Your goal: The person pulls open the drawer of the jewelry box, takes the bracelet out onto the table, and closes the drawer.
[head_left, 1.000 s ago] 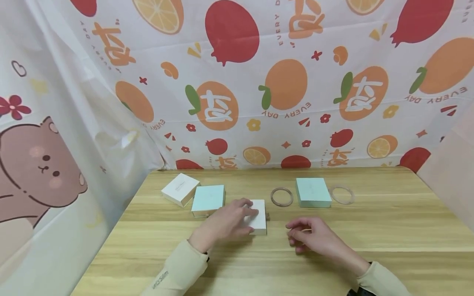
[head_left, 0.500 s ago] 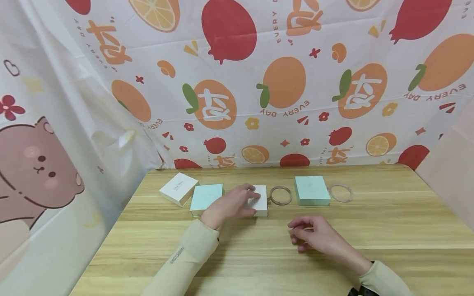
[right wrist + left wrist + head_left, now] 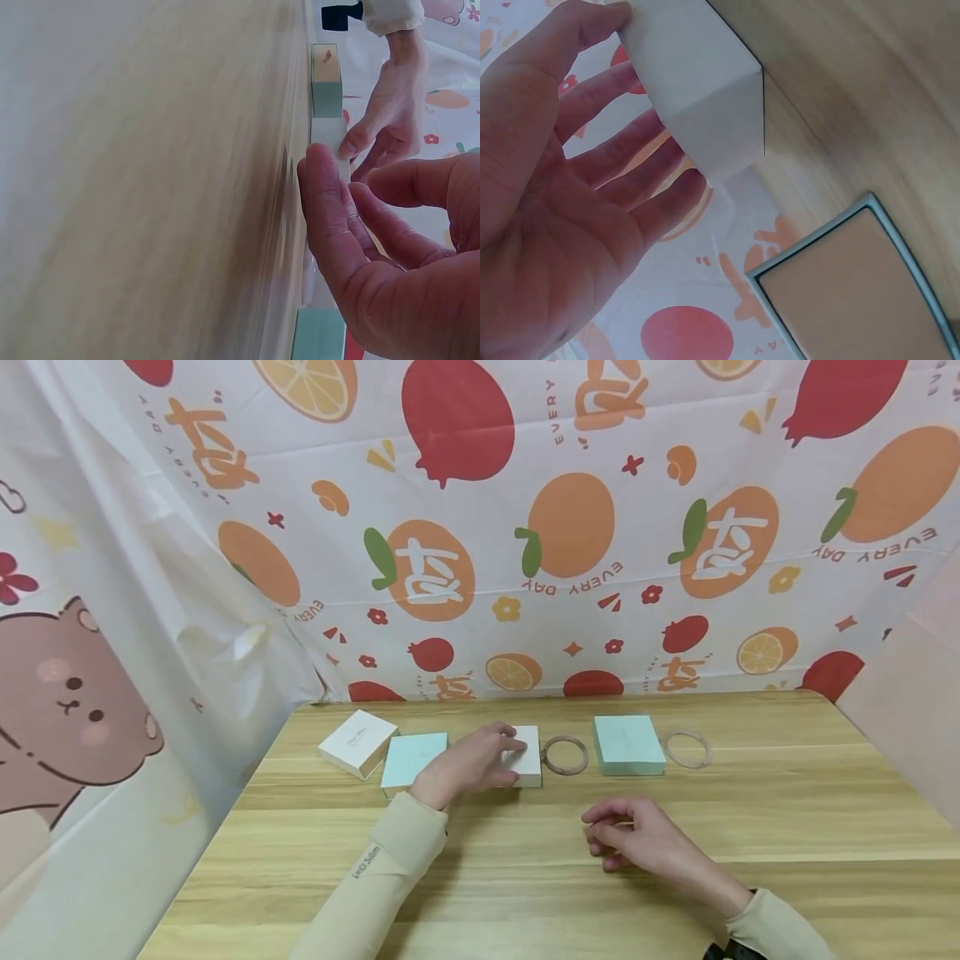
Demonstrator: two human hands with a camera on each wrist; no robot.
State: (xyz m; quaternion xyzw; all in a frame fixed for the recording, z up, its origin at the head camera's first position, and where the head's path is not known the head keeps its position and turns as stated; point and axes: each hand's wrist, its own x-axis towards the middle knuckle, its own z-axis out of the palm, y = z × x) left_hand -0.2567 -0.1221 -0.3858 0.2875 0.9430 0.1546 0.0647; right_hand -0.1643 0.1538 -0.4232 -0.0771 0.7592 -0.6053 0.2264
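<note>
My left hand (image 3: 480, 764) grips a small white box (image 3: 530, 760) on the wooden table. In the left wrist view, the thumb lies on one side of this box (image 3: 712, 97) and the fingertips touch its other side. Just right of the box, nearly touching it, lies a brownish bangle (image 3: 566, 772). My right hand (image 3: 641, 839) hovers nearer the front, fingers loosely curled and holding nothing; the right wrist view shows bare space between thumb and fingers. A mint-green box (image 3: 628, 745) stands beyond it, with a pale clear bangle (image 3: 688, 766) on its right.
Left of my left hand sits another mint-green box (image 3: 411, 758), partly behind the wrist. A second white box (image 3: 358, 743) with small print stands angled at the far left. A fruit-printed curtain (image 3: 495, 568) hangs along the table's back edge.
My left hand has slid the white box away from me, from the table's middle to beside the brownish bangle. The right hand has barely moved.
</note>
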